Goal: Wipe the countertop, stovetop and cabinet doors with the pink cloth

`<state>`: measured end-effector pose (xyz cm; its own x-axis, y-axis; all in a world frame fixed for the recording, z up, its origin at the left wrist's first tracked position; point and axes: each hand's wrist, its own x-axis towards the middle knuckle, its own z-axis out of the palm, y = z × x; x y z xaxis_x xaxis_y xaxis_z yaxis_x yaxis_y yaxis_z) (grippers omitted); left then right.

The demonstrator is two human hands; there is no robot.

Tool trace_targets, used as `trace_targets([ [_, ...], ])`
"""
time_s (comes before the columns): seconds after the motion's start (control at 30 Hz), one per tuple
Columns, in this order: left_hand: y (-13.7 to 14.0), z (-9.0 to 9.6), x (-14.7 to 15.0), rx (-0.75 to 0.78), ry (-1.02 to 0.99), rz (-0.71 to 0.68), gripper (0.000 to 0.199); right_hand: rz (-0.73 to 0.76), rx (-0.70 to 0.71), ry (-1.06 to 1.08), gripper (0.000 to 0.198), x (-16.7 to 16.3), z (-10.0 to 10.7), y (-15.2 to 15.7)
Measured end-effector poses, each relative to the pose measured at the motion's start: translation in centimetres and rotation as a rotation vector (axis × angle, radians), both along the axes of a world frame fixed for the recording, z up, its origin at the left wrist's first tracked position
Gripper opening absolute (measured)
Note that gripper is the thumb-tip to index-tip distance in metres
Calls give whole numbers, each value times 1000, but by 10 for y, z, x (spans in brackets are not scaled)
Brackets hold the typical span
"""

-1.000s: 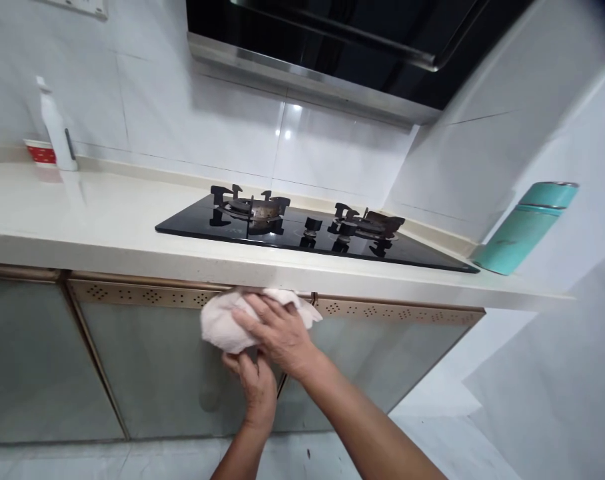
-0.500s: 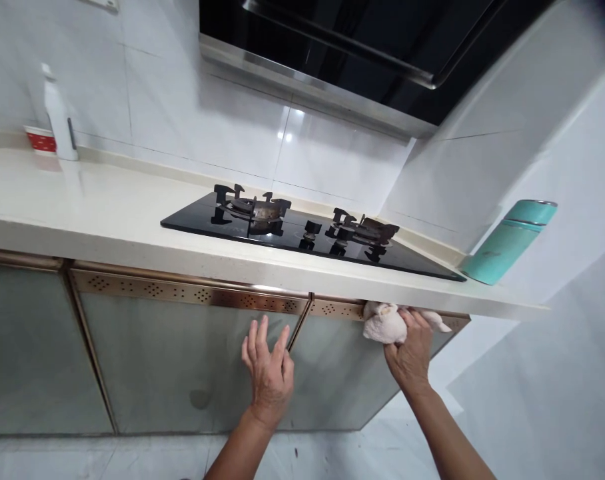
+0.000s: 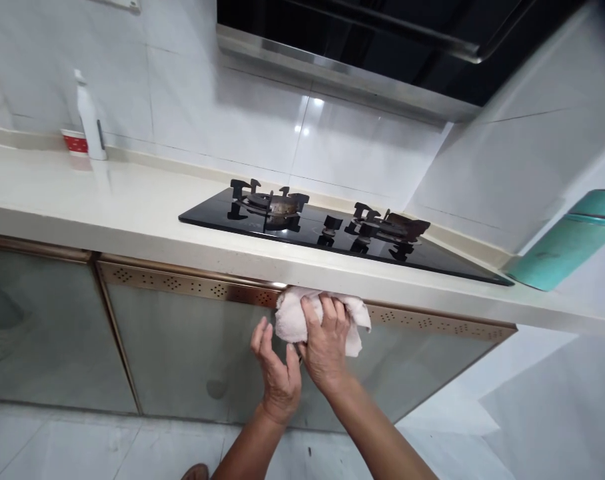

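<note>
The pale countertop [image 3: 132,193] runs across the view above cabinets [image 3: 182,347] with greyish doors, each topped by a perforated coppery strip [image 3: 177,283]. A black range hood [image 3: 382,40] hangs above the countertop's back edge. The black glass cooktop [image 3: 310,230] lies near the countertop's front edge, carrying two burners with dark supports. Just past the cooktop's right corner, towards the countertop's right end, stands a teal flask [image 3: 565,247]. A whitish cloth [image 3: 292,317] is bunched against the strip, directly under the countertop's front edge, where two doors meet. The right hand [image 3: 327,343] is clamped on it; the left hand [image 3: 277,377] is spread just beside, holding nothing, and whether its thumb touches the cloth I cannot tell. At the countertop's back edge, well left, a white bottle [image 3: 90,123] stands beside a smaller red-and-white cup [image 3: 75,142].
</note>
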<state>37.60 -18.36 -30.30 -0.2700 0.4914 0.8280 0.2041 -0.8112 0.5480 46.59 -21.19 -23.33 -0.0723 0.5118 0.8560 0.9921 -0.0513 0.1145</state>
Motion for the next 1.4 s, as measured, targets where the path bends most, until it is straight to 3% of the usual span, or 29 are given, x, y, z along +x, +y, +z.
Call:
trace_targets([
  [0.2, -5, 6, -3, 74, 0, 52, 58, 56, -45, -101, 62, 8, 4, -9],
  [0.33, -7, 5, -5, 118, 123, 78, 34, 202, -57, -115, 41, 10, -21, -10],
  [0.43, -7, 5, -6, 112, 149, 95, 32, 267, -64, -74, 36, 7, -34, -8],
  [0.5, -7, 8, -8, 110, 116, 88, 35, 307, -2, -34, 34, 3, -26, -6],
  [0.63, -4, 12, -11, 96, 27, 64, 50, 341, 100, -58, 30, -14, 11, 4],
  [0.73, 1, 10, -13, 7, -36, 26, 50, 270, 9, -189, 32, -27, 29, 15],
  [0.83, 4, 8, -15, -32, -52, 9, 50, 225, -106, -324, 43, -22, 32, 16],
  [1.0, -4, 9, -18, -30, 54, 5, 52, 157, -224, -307, 59, 35, 26, -10],
  [1.23, -13, 9, -7, 2, 153, -14, 41, 6, -127, -195, 65, 143, 14, -62],
  [1.4, -16, 7, 5, 67, 226, -5, 32, -182, -47, 49, 71, 236, 2, -103],
])
